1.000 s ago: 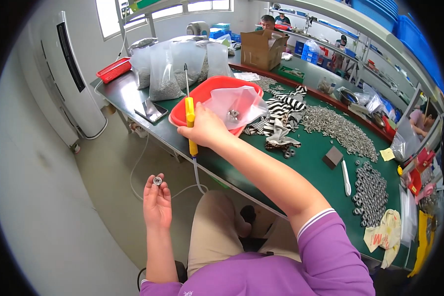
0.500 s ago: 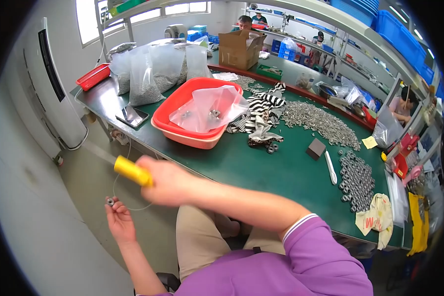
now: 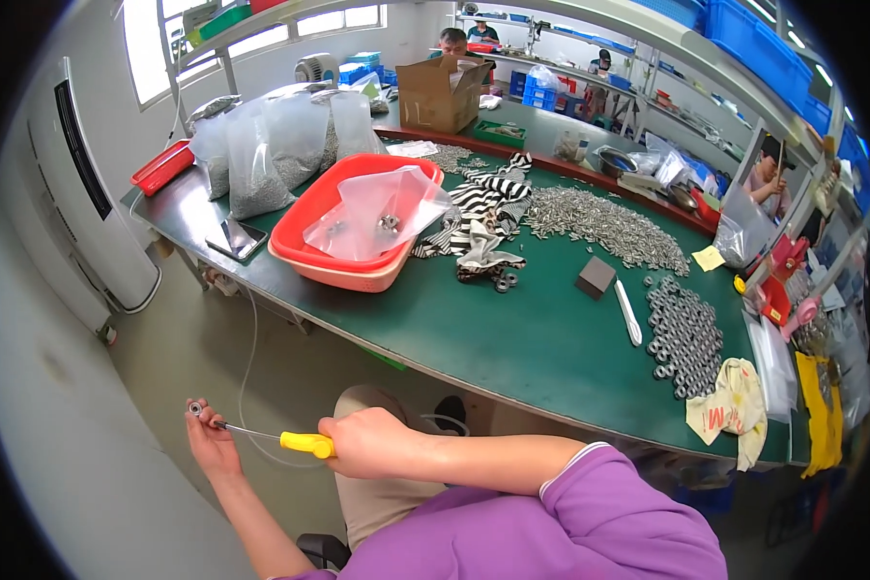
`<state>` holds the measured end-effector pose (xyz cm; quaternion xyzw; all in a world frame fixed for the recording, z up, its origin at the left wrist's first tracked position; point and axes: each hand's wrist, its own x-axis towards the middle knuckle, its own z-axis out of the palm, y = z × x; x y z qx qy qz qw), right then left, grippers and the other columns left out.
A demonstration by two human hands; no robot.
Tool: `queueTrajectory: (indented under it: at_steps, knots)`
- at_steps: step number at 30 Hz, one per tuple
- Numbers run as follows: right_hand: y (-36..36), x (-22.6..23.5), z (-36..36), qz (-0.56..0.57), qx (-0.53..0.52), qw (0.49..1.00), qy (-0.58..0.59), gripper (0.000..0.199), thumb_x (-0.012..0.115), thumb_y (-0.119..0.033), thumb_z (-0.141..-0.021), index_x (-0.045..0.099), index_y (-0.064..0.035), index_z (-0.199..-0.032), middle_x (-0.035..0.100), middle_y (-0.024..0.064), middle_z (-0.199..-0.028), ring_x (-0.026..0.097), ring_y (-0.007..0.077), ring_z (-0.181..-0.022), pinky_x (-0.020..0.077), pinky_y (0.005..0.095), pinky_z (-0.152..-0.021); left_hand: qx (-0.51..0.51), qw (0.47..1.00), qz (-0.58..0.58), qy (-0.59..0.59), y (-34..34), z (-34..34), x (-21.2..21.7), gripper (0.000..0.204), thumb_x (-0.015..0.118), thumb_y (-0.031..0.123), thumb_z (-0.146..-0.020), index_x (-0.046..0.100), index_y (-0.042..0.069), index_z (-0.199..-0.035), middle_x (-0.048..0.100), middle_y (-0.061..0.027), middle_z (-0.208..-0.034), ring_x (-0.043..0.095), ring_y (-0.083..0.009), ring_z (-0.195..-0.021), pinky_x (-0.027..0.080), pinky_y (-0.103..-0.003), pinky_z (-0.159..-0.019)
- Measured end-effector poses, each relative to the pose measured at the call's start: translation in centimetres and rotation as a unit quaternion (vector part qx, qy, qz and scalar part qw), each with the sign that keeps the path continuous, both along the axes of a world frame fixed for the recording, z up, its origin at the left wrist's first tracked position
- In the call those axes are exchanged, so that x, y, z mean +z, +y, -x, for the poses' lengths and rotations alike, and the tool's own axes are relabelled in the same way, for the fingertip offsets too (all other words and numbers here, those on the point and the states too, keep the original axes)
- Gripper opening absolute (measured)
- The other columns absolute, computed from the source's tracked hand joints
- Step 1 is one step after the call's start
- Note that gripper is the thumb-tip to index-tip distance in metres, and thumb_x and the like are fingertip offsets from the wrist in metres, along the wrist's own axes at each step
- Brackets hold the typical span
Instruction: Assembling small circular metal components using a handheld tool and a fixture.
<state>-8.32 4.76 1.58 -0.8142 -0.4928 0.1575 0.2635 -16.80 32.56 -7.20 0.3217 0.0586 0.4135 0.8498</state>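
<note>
My left hand [image 3: 210, 443] is low at my left side, off the table, pinching a small round metal part [image 3: 195, 408] at its fingertips. My right hand [image 3: 362, 443] grips a yellow-handled screwdriver [image 3: 300, 443] whose thin metal shaft points left, with its tip close to the small part by my left fingers. Both hands hang above the floor, in front of the green table [image 3: 512, 338]. A red plastic basin [image 3: 343, 217] with a clear bag in it stands on the table's left part.
On the table lie a striped cloth [image 3: 488, 208], a heap of small metal pieces [image 3: 604, 222], a patch of metal rings [image 3: 684, 333], a grey block [image 3: 595, 276], a phone [image 3: 235, 238] and bags of parts [image 3: 261, 155]. A white floor unit [image 3: 87, 193] stands at left. Other people work behind.
My right hand left the basin with the screwdriver and came down and left to my left hand. The screwdriver now lies level, its tip by the small part.
</note>
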Motion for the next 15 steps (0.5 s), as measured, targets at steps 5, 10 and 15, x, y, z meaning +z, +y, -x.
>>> queueTrajectory:
  at_steps: [5,10,15]
  knots:
    - [-1.0,-0.4,-0.5,-0.035,-0.018,0.999,-0.016,0.023,0.058,-0.025,-0.079,0.054,-0.0035,-0.087,0.061,0.0128,-0.067,0.061,0.0309,-0.064,0.0482,0.041,-0.059,0.042,0.993,-0.044,0.097,-1.8,-1.0,0.2,0.028,0.046,0.021,-0.096,0.047,0.002,-0.116,0.052,-0.0062,-0.102,0.045,-0.0058,-0.073,0.04,-0.018,-0.06]
    - [-1.6,-1.5,-1.2,-0.038,-0.031,0.999,-0.023,0.023,0.058,-0.025,-0.08,0.054,-0.0034,-0.084,0.06,0.0132,-0.064,0.06,0.0312,-0.062,0.0475,0.0413,-0.058,0.008,0.999,-0.032,0.037,-0.9,-1.6,-1.0,0.028,0.045,0.02,-0.096,0.046,0.0,-0.116,0.051,-0.007,-0.101,0.043,-0.006,-0.069,0.04,-0.018,-0.059]
    - [-1.8,-2.6,-1.6,-0.072,-0.04,0.996,-0.033,0.021,0.057,-0.024,-0.079,0.053,-0.0036,-0.082,0.059,0.0136,-0.06,0.059,0.0323,-0.058,0.0465,0.0422,-0.055,-0.014,0.999,-0.03,0.044,-0.6,-2.1,-1.8,0.029,0.046,0.019,-0.096,0.045,-0.001,-0.117,0.051,-0.008,-0.1,0.043,-0.0064,-0.069,0.04,-0.018,-0.059]
